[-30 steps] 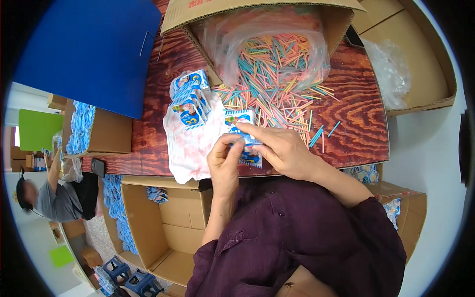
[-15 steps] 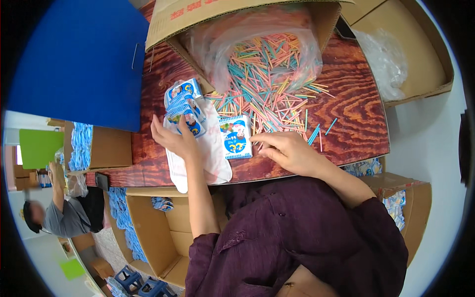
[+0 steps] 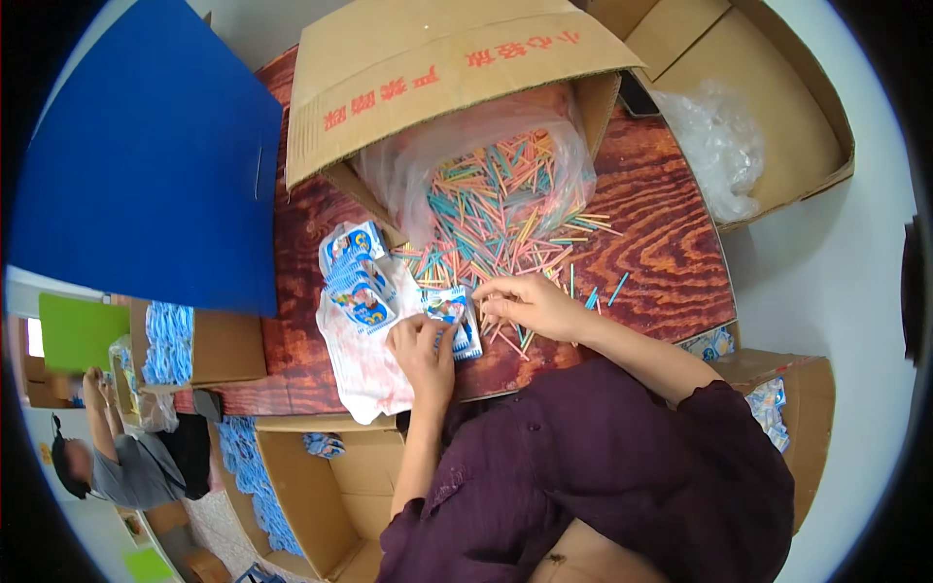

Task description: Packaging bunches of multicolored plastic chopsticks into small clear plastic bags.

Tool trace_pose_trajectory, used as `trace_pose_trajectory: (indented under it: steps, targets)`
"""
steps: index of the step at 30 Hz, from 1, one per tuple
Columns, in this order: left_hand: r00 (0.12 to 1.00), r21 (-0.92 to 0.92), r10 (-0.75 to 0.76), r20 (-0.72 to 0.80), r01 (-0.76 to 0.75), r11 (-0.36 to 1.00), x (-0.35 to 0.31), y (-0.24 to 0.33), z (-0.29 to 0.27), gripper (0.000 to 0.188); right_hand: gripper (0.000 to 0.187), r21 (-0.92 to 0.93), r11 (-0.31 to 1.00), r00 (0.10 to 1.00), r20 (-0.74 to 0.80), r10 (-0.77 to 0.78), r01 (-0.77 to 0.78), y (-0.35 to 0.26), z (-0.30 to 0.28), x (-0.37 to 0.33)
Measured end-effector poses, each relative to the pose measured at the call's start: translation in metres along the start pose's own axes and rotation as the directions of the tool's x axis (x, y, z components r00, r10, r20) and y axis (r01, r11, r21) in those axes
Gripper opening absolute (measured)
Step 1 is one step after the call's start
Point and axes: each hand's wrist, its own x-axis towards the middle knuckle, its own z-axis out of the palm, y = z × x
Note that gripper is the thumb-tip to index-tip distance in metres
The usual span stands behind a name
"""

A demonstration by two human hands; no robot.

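A flat blue-and-white printed packet (image 3: 468, 337) lies near the front of the wood-grain table. My left hand (image 3: 424, 352) has its bent fingers and thumb on the packet's left part, holding it. Just right of it, my right hand (image 3: 536, 305) is closed, fingertips together by the packet's upper right edge; what they hold, if anything, is hidden. Thin pink, yellow and teal sticks (image 3: 501, 219) spill toward both hands from a plastic-lined carton (image 3: 428, 73). Left of the packet, a fanned stack of similar packets (image 3: 358, 277) rests on a white cloth (image 3: 355, 364).
A blue panel (image 3: 146, 165) stands at the left. An open carton with clear plastic (image 3: 714, 146) is at the far right, near a dark phone-like object (image 3: 639, 95). Below the table edge sits an open box (image 3: 321, 476). A co-worker (image 3: 126, 462) is at far left.
My left hand has moved from the packet stack down to the single packet, now partly covered. My right hand has closed at its edge. The whole view has shifted.
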Motion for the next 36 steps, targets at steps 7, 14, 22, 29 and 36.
trace_pose_trajectory:
  steps: [7, 14, 22, 29, 36]
  targets:
    - [0.988, 0.003, 0.154, -0.012, -0.154, 0.988, 0.013, 0.041, -0.014, 0.014, 0.028, 0.283, 0.959, 1.0, 0.002, 0.009, -0.01, -0.003, 0.008, 0.025]
    - [0.988, -0.376, -0.152, 0.026, 0.15, 0.915, 0.028, 0.048, -0.011, 0.025, 0.008, 0.262, 0.935, 0.97, 0.029, 0.241, -0.24, 0.004, -0.005, 0.019]
    - [0.938, -0.442, -0.306, 0.164, 0.348, 0.827, 0.012, 0.028, 0.005, 0.01, 0.015, -0.316, 0.934, 0.978, -0.064, -0.2, 0.17, -0.014, -0.006, 0.016]
    - [0.939, -0.339, -0.292, 0.182, 0.339, 0.878, 0.022, 0.031, 0.002, 0.009, 0.02, -0.522, 0.805, 0.936, -0.034, -0.35, 0.282, -0.016, -0.008, 0.019]
    - [0.924, -0.382, -0.365, 0.114, 0.38, 0.842, 0.008, 0.019, 0.004, 0.007, 0.023, -0.488, 0.873, 0.959, -0.247, -0.137, -0.001, -0.014, -0.048, 0.071]
